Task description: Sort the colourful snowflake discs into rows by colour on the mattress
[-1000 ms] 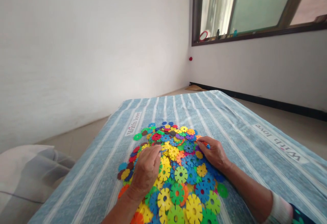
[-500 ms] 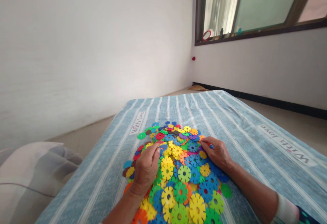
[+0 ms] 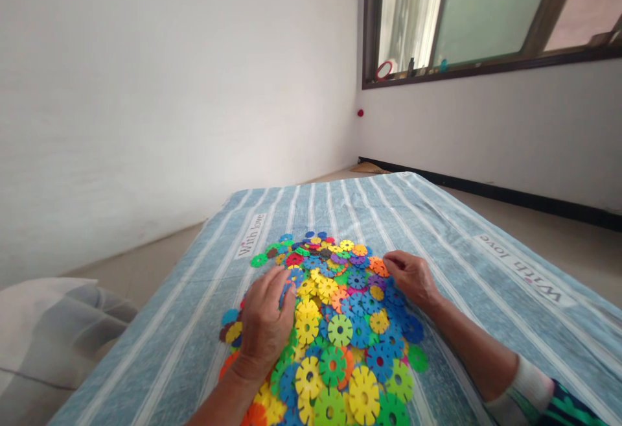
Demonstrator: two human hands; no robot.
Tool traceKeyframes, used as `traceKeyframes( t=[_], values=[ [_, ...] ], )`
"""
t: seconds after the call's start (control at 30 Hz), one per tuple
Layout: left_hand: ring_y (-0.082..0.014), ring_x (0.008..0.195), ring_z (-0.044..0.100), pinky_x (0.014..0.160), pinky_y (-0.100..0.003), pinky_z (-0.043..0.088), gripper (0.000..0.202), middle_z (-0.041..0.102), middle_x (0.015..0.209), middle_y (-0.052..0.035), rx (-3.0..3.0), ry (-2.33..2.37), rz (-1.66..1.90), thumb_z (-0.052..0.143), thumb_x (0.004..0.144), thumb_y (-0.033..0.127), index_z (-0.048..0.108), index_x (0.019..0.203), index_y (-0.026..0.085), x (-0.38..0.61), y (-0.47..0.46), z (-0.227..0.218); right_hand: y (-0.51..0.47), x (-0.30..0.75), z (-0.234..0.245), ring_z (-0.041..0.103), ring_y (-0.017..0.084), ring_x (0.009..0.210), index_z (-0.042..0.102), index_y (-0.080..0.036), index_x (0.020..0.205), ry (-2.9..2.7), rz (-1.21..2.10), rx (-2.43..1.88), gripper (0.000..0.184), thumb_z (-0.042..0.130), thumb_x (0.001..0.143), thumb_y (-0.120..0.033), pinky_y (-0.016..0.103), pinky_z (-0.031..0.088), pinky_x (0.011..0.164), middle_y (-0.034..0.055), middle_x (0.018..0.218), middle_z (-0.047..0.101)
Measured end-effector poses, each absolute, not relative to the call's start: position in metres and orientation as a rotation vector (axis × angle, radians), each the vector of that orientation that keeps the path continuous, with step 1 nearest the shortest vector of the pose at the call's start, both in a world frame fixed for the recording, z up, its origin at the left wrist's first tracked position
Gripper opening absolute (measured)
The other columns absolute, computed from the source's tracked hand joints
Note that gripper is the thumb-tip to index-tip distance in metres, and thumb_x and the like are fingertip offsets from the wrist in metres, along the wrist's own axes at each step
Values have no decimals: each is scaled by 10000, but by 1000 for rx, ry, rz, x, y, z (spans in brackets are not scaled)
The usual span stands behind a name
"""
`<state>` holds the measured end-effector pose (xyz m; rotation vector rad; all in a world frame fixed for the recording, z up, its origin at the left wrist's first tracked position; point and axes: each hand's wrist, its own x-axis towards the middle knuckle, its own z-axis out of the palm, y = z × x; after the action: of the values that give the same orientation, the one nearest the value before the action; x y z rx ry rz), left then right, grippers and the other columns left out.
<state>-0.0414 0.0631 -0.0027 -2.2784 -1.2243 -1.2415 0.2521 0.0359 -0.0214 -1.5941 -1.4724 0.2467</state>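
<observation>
1. While the left hand (image 3: 265,319) is curving over the left side of a heap of notched plastic discs (image 3: 325,290), its thumb is standing apart from its fingers; half a second ago they were pinching together. A blue disc (image 3: 295,276) is showing just beside the fingertips. That spreading is suggesting a loosened grip, though I cannot tell whether anything is lying under the palm.
2. At the heap's far right edge, the right hand (image 3: 412,278) is keeping its fingertips bunched, slightly farther outward than before. The bit of blue by its fingers is no longer showing, and an orange disc (image 3: 379,266) is coming into fuller view beside them. Whether they are pinching its rim or merely resting near it, I cannot tell.
3. Between the hands and toward the wearer, yellow, blue and green discs are overlapping, which is probably making single ones harder to lift. The left hand and forearm are hiding part of that side.
4. Underneath, a blue-and-white striped cloth (image 3: 427,231) is carrying the heap, a "With love" label (image 3: 251,236) showing beyond the left hand.
5. Farther out, pale sheer fabric (image 3: 48,329) is bunching at the left, and a red-rimmed mirror (image 3: 384,69) is leaning by the window (image 3: 486,11), both well clear of the hands.
</observation>
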Motion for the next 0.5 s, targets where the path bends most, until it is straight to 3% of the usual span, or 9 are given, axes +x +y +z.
traceKeyframes(
  t=[0.13,0.23,0.37,0.5],
  values=[
    [-240,979,594,888,-414,474,205,638,1045,-123,-2319,-1010,-1202,521,827,187,592,1016,153,-30,48,8,38,259,-23,560,151,554,681,-193,756,-1506,213,-1719,229,487,769,-313,240,389,541,-3,581,603],
    [-219,958,603,883,-396,481,175,652,1011,-112,-2459,-798,-1194,553,818,176,595,985,145,-16,27,13,39,260,-23,602,161,668,688,-203,783,-1582,154,-1759,223,476,782,-272,245,408,618,13,727,665],
    [-217,1020,579,968,-412,432,250,648,1065,-108,-2680,-401,-1226,486,869,357,602,959,154,8,-6,-5,40,260,-23,606,176,824,692,-211,857,-1659,62,-1816,232,469,813,-257,255,415,729,36,868,666],
    [-142,1119,536,1055,-343,363,129,656,1098,38,-2761,-76,-935,518,877,293,598,972,257,30,-35,-45,40,261,-25,567,198,960,672,-195,993,-1708,16,-1866,259,498,824,-285,270,398,825,65,997,635]
  ],
)
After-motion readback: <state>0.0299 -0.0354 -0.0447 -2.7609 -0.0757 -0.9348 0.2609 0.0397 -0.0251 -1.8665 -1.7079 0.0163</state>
